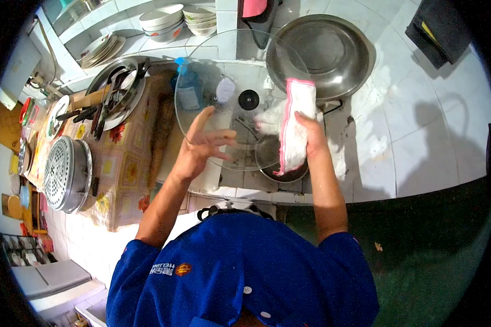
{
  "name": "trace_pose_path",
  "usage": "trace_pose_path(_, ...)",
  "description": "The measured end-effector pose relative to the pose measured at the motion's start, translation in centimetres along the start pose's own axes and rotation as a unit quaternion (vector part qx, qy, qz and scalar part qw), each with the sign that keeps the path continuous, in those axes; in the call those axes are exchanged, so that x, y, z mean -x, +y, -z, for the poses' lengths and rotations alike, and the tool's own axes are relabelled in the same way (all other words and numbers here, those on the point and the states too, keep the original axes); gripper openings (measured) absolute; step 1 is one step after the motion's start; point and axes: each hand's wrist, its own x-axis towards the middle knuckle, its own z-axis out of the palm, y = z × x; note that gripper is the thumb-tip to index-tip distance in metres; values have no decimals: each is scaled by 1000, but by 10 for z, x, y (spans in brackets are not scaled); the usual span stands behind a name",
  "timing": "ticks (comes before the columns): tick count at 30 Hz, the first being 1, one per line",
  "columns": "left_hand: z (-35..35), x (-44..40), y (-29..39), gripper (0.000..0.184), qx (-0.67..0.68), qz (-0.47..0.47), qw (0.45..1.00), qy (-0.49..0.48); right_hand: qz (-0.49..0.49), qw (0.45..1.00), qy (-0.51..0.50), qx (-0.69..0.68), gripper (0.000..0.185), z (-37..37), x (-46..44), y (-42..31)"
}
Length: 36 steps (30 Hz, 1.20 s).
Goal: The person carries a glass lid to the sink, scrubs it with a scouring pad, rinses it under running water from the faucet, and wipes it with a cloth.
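Observation:
A round glass lid (223,52) with a black knob (249,100) spans the middle of the view, above the sink area. At its lower left rim is my left hand (204,144), fingers spread; whether it bears the lid's weight I cannot tell. My right hand (311,133) grips a white cloth with a pink edge (294,109) at the lid's right side. Beneath the lid, a small dark pan (283,173) shows partly. A blue spray bottle (189,92) is seen through the glass.
Behind the cloth, a large metal basin (324,54) rests at the back. Stacked bowls (161,24) and plates (102,50) occupy a ledge. Left, a patterned tabletop (126,169) bears a utensil-filled basin (114,82) and a metal steamer (65,173).

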Motion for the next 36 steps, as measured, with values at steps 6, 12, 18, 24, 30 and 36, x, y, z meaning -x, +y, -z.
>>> trace_pose_path(6, 26, -8, 9, 89, -35, 38, 998, -33, 66, 977, -94, -182, 58, -24, 32, 17)
trace_pose_path(12, 11, -7, 6, 87, 54, 90, 993, -51, 208, 963, -171, -26, 50, -81, 35, 1)
trace_pose_path(18, 15, -14, -5, 87, 109, 98, 982, -123, 11, 948, -173, -269, 42, -107, 30, -28)
trace_pose_path(24, 19, -14, -6, 87, 122, 100, 979, -129, -50, 944, -207, -253, 40, -124, 16, -37)
trace_pose_path(30, 22, -6, -4, 85, 131, 88, 982, -103, -57, 939, -235, -245, 40, -125, 20, -54)
trace_pose_path(36, 24, 4, -5, 88, 94, 68, 992, -53, 103, 926, -176, -317, 41, -98, 46, -38)
